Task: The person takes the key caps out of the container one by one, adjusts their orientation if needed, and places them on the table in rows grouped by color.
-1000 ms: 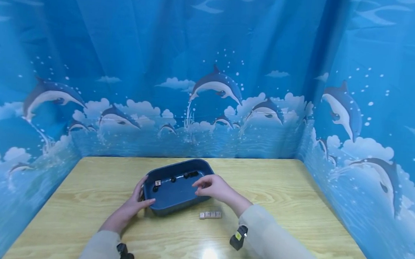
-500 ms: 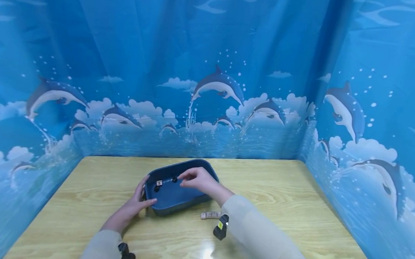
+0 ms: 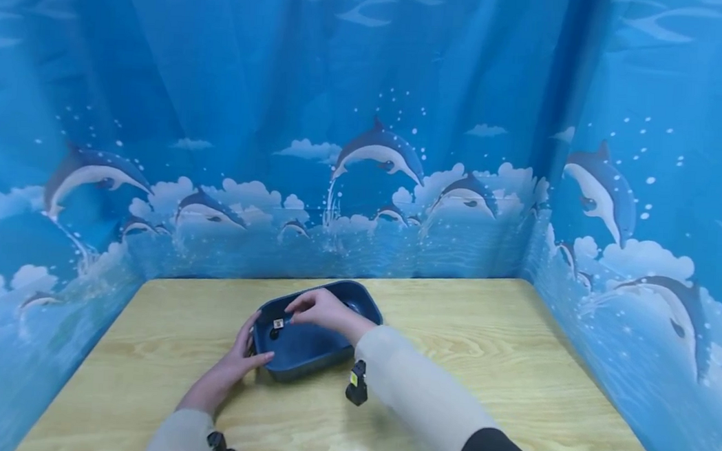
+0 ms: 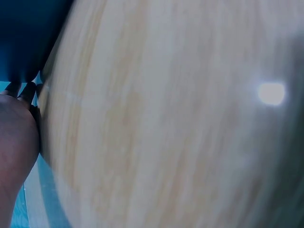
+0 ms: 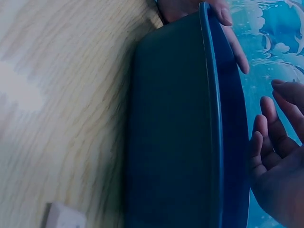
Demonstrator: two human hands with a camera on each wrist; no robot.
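Note:
A dark blue plastic bin (image 3: pixel 306 350) stands on the wooden table. My left hand (image 3: pixel 233 366) holds its left end, with the thumb at the front rim and the fingers along the outer side. Over the bin's inside is my right hand (image 3: pixel 325 311), fingers loosely bent, and nothing shows between them in the right wrist view. Close to its fingertips, a small whitish block (image 3: pixel 278 324) with a dark mark lies at the bin's left end. Beside that block sits a small black piece (image 3: pixel 274 334). Other parts of the bin floor are hidden behind the right hand.
A small whitish block (image 5: pixel 65 217) lies on the table (image 3: pixel 513 373) in front of the bin, partly out of frame. Blue curtains (image 3: pixel 345 80) with printed dolphins surround the table's back and sides. A black wrist device (image 3: pixel 357 384) hangs below the right sleeve.
My right hand has moved left across the bin, toward the whitish block inside it. The row of small blocks on the table is now hidden behind the right arm. The left hand stays put.

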